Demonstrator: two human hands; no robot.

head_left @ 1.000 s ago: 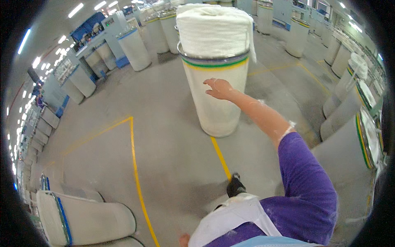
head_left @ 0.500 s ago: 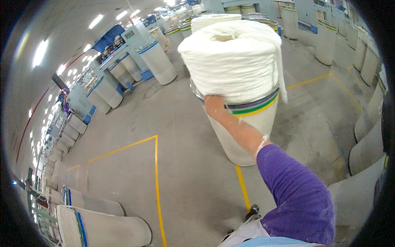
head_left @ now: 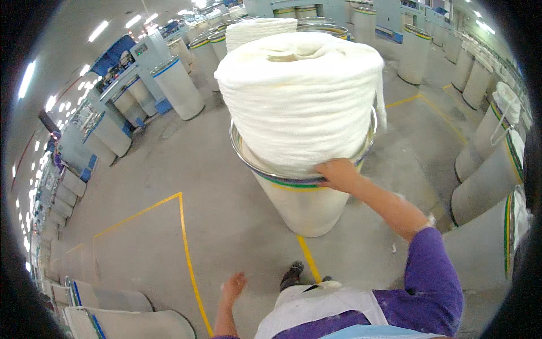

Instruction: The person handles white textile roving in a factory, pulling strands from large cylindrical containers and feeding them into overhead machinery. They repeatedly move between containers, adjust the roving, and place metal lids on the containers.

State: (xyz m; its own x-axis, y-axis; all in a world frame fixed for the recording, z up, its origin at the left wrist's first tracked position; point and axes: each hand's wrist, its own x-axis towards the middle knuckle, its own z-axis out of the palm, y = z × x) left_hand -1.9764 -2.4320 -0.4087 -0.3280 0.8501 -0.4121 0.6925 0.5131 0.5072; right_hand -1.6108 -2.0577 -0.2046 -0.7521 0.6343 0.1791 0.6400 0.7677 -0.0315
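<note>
I'm seeing my right hand [head_left: 337, 174] gripping the metal rim of a tall white sliver can [head_left: 305, 203] in the centre of the frame, fingers curled over the rim's near edge, closed on it. The can is standing upright on the grey concrete floor [head_left: 214, 169], its base just above a yellow floor line [head_left: 307, 259]. A thick coil of white cotton sliver [head_left: 299, 90] is piling out of the can, filling upper centre, with a loose strand hanging down its right side. My left hand [head_left: 232, 287] is hanging free at lower centre-left, fingers loosely spread, touching nothing. My dark shoe [head_left: 292, 276] is showing at the bottom, just beside the yellow line. More sliver cans [head_left: 179, 87] are standing at upper left, others lining the right edge [head_left: 491, 186], and two are lying at lower left [head_left: 113, 316]. Blue-trimmed machines [head_left: 121, 68] are running along the upper left.
</note>
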